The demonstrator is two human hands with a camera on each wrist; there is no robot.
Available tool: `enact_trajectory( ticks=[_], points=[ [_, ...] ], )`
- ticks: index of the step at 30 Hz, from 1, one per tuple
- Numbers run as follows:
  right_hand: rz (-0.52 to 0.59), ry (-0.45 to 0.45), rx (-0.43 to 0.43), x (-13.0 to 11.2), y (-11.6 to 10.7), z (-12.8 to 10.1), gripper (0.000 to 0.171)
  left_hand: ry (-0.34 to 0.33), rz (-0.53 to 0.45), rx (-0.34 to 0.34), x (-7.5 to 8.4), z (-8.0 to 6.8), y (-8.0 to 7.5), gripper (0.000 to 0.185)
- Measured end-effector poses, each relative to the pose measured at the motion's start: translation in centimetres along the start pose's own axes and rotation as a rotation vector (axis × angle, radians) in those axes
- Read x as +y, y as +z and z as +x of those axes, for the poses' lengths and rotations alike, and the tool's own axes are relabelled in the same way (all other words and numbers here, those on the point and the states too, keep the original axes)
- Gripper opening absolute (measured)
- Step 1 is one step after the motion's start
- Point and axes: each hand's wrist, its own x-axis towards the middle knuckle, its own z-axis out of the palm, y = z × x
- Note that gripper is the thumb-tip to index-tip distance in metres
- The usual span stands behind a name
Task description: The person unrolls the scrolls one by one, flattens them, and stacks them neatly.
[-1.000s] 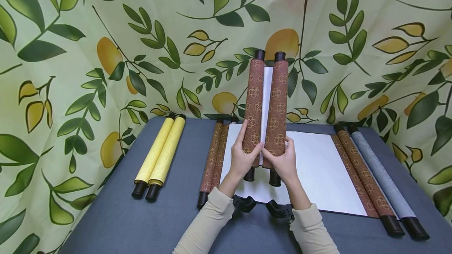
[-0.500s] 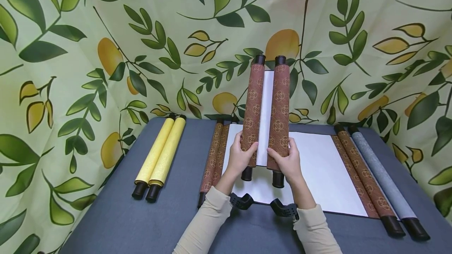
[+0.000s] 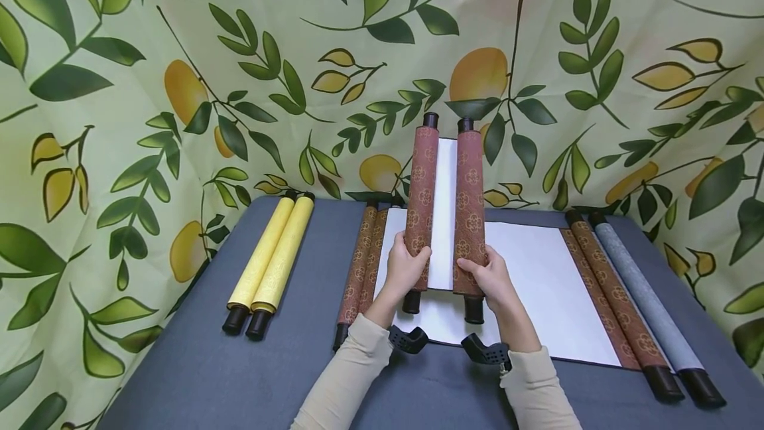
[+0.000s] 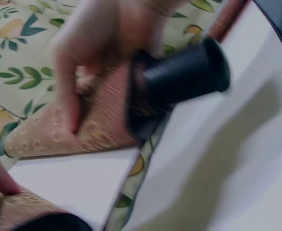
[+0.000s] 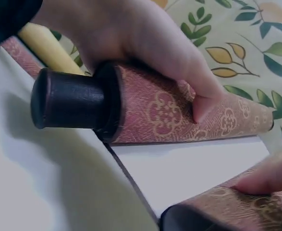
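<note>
In the head view, both hands hold up a red-brown scroll [image 3: 469, 208] with gold flower patterns and black end knobs. A strip of white paper [image 3: 443, 217] shows between its two rolls. The left hand [image 3: 403, 269] grips the lower part of the left roll, thumb across its front. Around the right roll's lower part curl the fingers of the right hand [image 3: 493, 276]. Both wrist views show a black knob [image 5: 66, 98] jutting out below the hand. Beneath lies another scroll of the same pattern, spread open with its white sheet [image 3: 537, 284] face up.
Two yellow scrolls [image 3: 283, 254] lie side by side at the left of the blue-grey table [image 3: 197, 377]. A grey-blue roll [image 3: 647, 294] rests along the right, beside the spread scroll's right roll [image 3: 621, 290]. Behind hangs a leaf-patterned cloth [image 3: 358, 5].
The two rolls of the held scroll have moved apart, so the white strip between them is wider. Both hands have come down a little, and the scroll with them.
</note>
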Motion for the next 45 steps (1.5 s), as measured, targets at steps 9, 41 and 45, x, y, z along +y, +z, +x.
enact_trajectory(
  ticks=[9, 41, 45],
  points=[
    [-0.066, -0.073, 0.146, 0.8, 1.3, 0.5, 0.047, 0.028, 0.103, 0.121, -0.7, -0.3, 0.6, 0.052],
    [-0.049, -0.038, 0.109, 0.5, -1.2, 0.5, 0.061, 0.037, 0.037, -0.032, -0.7, 1.0, -1.7, 0.05],
    [-0.063, -0.03, 0.1, 0.5, -1.6, 0.4, 0.062, 0.034, 0.054, -0.053, -0.7, 1.1, -2.1, 0.048]
  ],
)
